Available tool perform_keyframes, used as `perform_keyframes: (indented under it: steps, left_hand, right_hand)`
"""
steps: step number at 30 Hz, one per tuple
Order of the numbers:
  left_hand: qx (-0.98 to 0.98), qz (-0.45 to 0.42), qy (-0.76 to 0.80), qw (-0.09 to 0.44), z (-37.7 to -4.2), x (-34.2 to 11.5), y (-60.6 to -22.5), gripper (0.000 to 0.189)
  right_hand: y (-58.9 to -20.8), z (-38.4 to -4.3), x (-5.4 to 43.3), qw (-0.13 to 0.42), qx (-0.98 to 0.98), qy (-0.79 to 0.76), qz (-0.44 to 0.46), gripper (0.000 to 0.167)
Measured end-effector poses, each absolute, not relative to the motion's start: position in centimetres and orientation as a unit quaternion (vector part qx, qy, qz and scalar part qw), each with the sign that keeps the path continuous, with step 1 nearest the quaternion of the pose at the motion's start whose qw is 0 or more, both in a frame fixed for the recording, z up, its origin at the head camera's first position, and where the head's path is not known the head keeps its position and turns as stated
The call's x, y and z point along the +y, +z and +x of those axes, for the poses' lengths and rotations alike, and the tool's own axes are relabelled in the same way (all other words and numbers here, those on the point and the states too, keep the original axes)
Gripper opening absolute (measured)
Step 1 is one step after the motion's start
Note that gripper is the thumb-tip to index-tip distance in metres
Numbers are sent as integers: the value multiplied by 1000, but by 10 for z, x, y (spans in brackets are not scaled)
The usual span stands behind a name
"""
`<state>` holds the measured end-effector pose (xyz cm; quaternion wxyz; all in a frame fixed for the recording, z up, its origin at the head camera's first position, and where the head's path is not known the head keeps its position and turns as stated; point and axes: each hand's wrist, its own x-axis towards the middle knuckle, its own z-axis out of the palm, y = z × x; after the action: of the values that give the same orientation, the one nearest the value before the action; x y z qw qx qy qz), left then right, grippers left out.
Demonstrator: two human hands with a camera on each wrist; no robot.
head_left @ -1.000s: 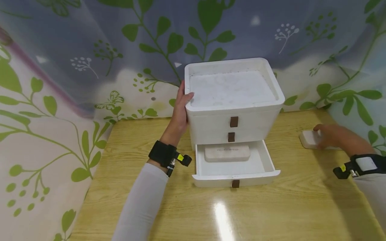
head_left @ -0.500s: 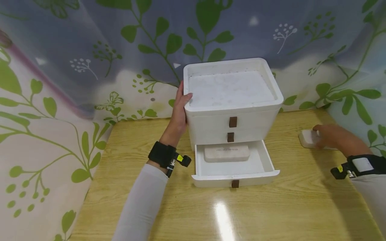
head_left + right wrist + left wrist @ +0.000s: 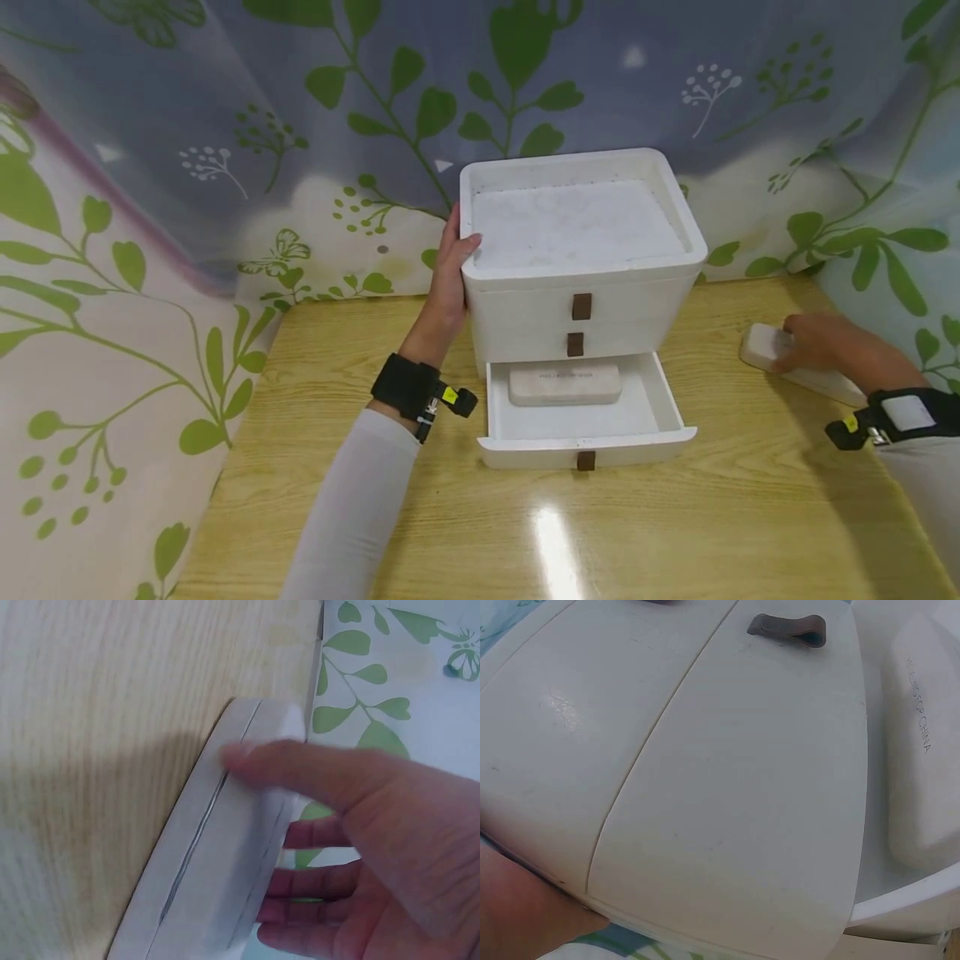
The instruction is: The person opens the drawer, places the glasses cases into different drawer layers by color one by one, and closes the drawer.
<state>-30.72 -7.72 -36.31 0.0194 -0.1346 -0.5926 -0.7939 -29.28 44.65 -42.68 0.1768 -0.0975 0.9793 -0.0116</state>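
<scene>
A white drawer unit [image 3: 570,317] with a tray-like top stands on the wooden table. My left hand [image 3: 447,279] holds its left side, thumb over the top rim and fingers along the side wall; the left wrist view catches only part of that hand. The bottom drawer [image 3: 645,408] is pulled out, and a pale oblong case [image 3: 566,383] with small lettering lies at its back. At the right, a second pale oblong case [image 3: 217,825] with a seam along its side is in my right hand [image 3: 828,350], thumb on one side and fingers on the other.
The wooden table [image 3: 337,492] reaches from the front to a leaf-patterned wall covering [image 3: 360,142] at the back and sides. Two upper drawers with brown pull tabs [image 3: 581,307] are closed. A bright glare marks the table in front of the drawer unit.
The case at my right hand has turned, its right end swinging toward the front and its left end shifting slightly left. My left hand, the drawer unit and the case inside stay put.
</scene>
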Motion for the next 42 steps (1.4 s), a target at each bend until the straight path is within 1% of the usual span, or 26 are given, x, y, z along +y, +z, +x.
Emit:
perform_keyframes:
  steps: [2, 4, 11, 18, 21, 28, 34, 37, 42]
  left_hand:
    - [-592, -135, -794, 19, -308, -77, -363, 77]
    - [-590, -134, -796, 20, -308, -77, -363, 77]
    - [-591, -138, -795, 22, -308, -77, -363, 77]
    - [-590, -136, -795, 24, -309, -77, -363, 77]
    - [-591, -136, -795, 22, -309, -77, -363, 77]
    - [-593, -137, -793, 22, -308, -77, -364, 76]
    - [-596, -133, -792, 24, -307, -77, -363, 77]
    - [-598, -132, -790, 25, -307, -77, -362, 78]
    - [-599, -131, -790, 23, -308, -77, -364, 78]
  right_hand:
    - [-430, -292, 448, 171, 980, -14, -101, 95]
    - [-434, -291, 449, 159, 981, -22, -106, 94]
    - [-433, -283, 438, 122, 984, -42, -124, 82]
    - [-415, -275, 412, 95, 984, -54, -143, 82]
    - [-406, -272, 400, 91, 983, -58, -150, 83]
    - [-386, -258, 372, 73, 978, -65, -186, 78]
    - [-371, -245, 360, 53, 975, -62, -208, 75]
    - [-362, -237, 352, 50, 973, -56, -219, 74]
    - [-350, -223, 332, 56, 969, -40, -237, 77]
